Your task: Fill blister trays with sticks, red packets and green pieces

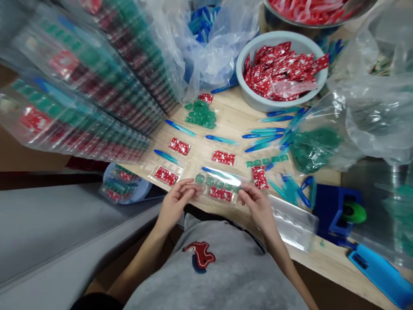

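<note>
Between my two hands is a clear plastic pack (221, 183) with a blue pen, a row of green pieces and a red patterned packet inside. My left hand (177, 200) pinches its left end, and my right hand (256, 202) pinches its right end. Just beyond it lie a red packet (223, 157) and a blue pen (221, 139). To the left, a clear tray holds another red packet (166, 175) below a blue pen (165, 156). A row of green pieces (265, 162) and a red packet (260, 177) lie by my right hand.
Tall stacks of filled packs (84, 94) lean at the left. A bowl of red packets (241, 79), a bag of blue pieces (209, 64) and a green pile (200, 114) stand farther back. At the right are a clear tray (295, 228) and a blue tape dispenser (329, 206).
</note>
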`<state>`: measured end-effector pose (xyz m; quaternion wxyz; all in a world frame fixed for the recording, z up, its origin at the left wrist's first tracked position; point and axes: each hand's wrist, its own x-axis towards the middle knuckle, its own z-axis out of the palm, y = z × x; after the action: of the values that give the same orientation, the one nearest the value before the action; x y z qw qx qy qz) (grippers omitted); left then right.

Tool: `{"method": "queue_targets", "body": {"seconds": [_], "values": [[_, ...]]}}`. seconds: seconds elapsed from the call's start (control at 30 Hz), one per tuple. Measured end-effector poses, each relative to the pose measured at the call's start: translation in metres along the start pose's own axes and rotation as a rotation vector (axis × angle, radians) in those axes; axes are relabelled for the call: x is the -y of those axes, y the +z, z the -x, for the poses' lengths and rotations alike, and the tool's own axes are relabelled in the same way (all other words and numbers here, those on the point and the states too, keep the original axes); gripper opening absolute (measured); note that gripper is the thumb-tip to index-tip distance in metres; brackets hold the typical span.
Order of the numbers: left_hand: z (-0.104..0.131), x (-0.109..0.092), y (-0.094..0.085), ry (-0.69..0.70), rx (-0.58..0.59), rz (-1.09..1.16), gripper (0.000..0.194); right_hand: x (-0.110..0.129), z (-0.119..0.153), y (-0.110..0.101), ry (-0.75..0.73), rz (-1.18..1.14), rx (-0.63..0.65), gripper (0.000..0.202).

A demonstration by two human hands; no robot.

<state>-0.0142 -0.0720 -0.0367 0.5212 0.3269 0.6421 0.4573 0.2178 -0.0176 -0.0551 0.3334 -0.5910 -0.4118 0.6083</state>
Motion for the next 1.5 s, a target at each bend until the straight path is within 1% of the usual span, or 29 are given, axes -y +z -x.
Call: {"method": "queue_targets", "body": {"seconds": [0.07, 0.17, 0.27, 0.37, 0.47, 0.57, 0.6, 0.63, 0.67, 0.73, 0.77, 0.8, 0.83, 0.87, 0.93, 0.97, 1.03, 1.1, 1.17, 1.23, 1.27, 1.33, 1.37, 1.4, 1.43, 1.47, 1.5], "values": [[-0.008, 0.004, -0.005, -0.013, -0.004, -0.036, 0.042, -0.003, -0.001, 0.004, -0.017, 0.065, -0.025, 0.037], [-0.016, 0.011, -0.002, -0.021, -0.024, -0.112, 0.047, -0.008, -0.003, 0.008, -0.041, 0.131, -0.072, 0.042], [-0.019, 0.017, 0.001, -0.023, -0.054, -0.206, 0.045, -0.013, -0.005, 0.007, -0.055, 0.167, -0.109, 0.049], [-0.019, 0.019, 0.001, -0.017, -0.074, -0.271, 0.043, -0.015, -0.005, 0.007, -0.07, 0.167, -0.122, 0.05], [-0.018, 0.013, -0.002, 0.001, -0.051, -0.276, 0.043, -0.013, -0.005, 0.007, -0.086, 0.12, -0.113, 0.047], [-0.018, -0.002, 0.001, 0.025, 0.003, -0.244, 0.042, -0.008, -0.007, 0.006, -0.109, 0.041, -0.104, 0.045], [-0.019, -0.009, 0.004, 0.061, 0.012, -0.238, 0.041, -0.004, -0.008, 0.004, -0.12, 0.014, -0.106, 0.046], [-0.019, -0.016, 0.008, 0.136, 0.003, -0.25, 0.039, 0.0, -0.01, 0.003, -0.132, -0.012, -0.113, 0.047], [-0.02, -0.024, 0.013, 0.271, -0.027, -0.306, 0.036, 0.004, -0.011, 0.001, -0.145, -0.036, -0.125, 0.049], [-0.023, -0.036, 0.027, 0.653, -0.096, -0.498, 0.028, 0.015, -0.012, -0.006, -0.169, -0.075, -0.158, 0.051], [-0.025, -0.041, 0.035, 0.843, -0.109, -0.601, 0.023, 0.02, -0.011, -0.011, -0.174, -0.112, -0.173, 0.05], [-0.029, -0.044, 0.044, 1.001, -0.094, -0.689, 0.019, 0.025, -0.011, -0.016, -0.171, -0.166, -0.185, 0.048], [-0.034, -0.045, 0.054, 1.122, -0.056, -0.752, 0.015, 0.029, -0.01, -0.023, -0.163, -0.231, -0.192, 0.047], [-0.04, -0.044, 0.065, 1.205, -0.006, -0.788, 0.013, 0.033, -0.01, -0.03, -0.154, -0.292, -0.201, 0.047], [-0.052, -0.039, 0.09, 1.317, 0.084, -0.838, 0.013, 0.035, -0.014, -0.044, -0.145, -0.29, -0.207, 0.052], [-0.058, -0.035, 0.103, 1.357, 0.118, -0.864, 0.015, 0.034, -0.017, -0.051, -0.15, -0.223, -0.213, 0.054], [-0.069, -0.028, 0.127, 1.396, 0.176, -0.902, 0.018, 0.031, -0.026, -0.063, -0.173, -0.052, -0.244, 0.057], [-0.076, -0.025, 0.149, 1.419, 0.234, -0.927, 0.018, 0.03, -0.032, -0.076, -0.216, 0.064, -0.313, 0.057], [-0.079, -0.028, 0.163, 1.435, 0.298, -0.929, 0.013, 0.038, -0.027, -0.089, -0.273, 0.118, -0.41, 0.052], [-0.081, -0.035, 0.168, 1.437, 0.357, -0.915, 0.017, 0.063, -0.01, -0.104, -0.347, 0.197, -0.471, 0.041], [-0.081, -0.039, 0.168, 1.431, 0.376, -0.906, 0.022, 0.083, 0.001, -0.112, -0.391, 0.241, -0.481, 0.034], [-0.081, -0.05, 0.163, 1.4, 0.389, -0.887, 0.026, 0.136, 0.017, -0.129, -0.567, 0.543, -0.479, 0.023], [-0.081, -0.054, 0.16, 1.37, 0.385, -0.87, 0.025, 0.167, 0.016, -0.139, -0.639, 0.69, -0.512, 0.024], [-0.08, -0.058, 0.156, 1.332, 0.379, -0.844, 0.024, 0.199, 0.008, -0.148, -0.665, 0.842, -0.556, 0.025], [-0.078, -0.061, 0.151, 1.29, 0.374, -0.809, 0.023, 0.23, -0.007, -0.156, -0.642, 0.994, -0.623, 0.026], [-0.077, -0.062, 0.147, 1.25, 0.37, -0.77, 0.021, 0.257, -0.03, -0.164, -0.594, 1.137, -0.641, 0.025], [-0.075, -0.062, 0.141, 1.211, 0.369, -0.738, 0.021, 0.279, -0.057, -0.17, -0.537, 1.251, -0.607, 0.025]]}}
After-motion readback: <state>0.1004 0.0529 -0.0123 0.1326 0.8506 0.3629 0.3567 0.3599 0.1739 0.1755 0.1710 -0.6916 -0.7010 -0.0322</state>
